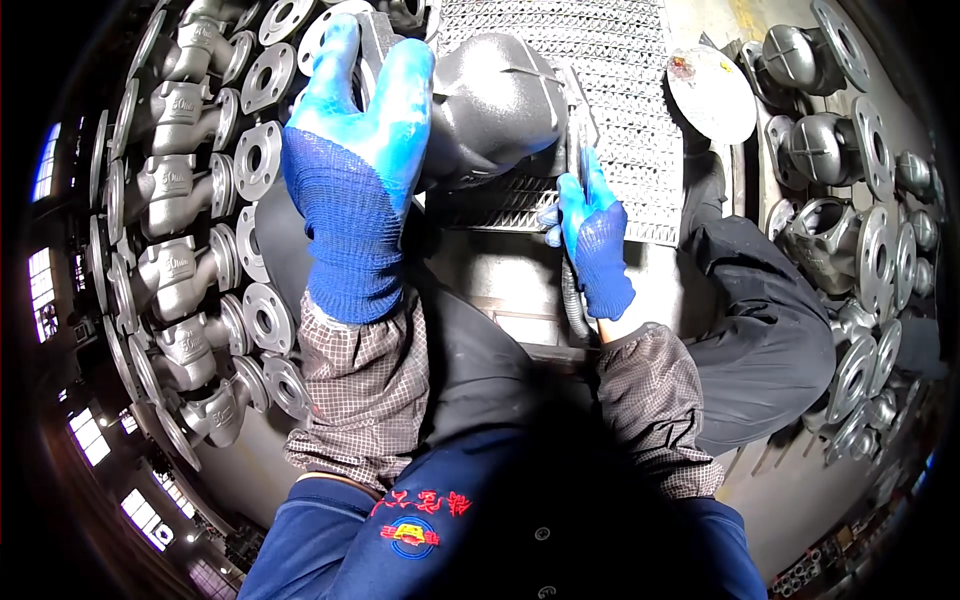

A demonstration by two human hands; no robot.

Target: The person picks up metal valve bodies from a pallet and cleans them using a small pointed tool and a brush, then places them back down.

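I judge the gray casting (500,105), upper centre of the frame over the slotted grate (625,75), heavy, rigid and slick; its flange rim is the best purchase, and my left hand (365,125) clasps it there. Apart from it, my right hand (592,210) grips a slim tool beside the casting. Valve bodies (175,185) crowd the left edge; a pale disc (712,95), upper right, limits sideways room.

The head-worn fisheye looks down from nearby at the left hand (358,160) and right hand (594,225).
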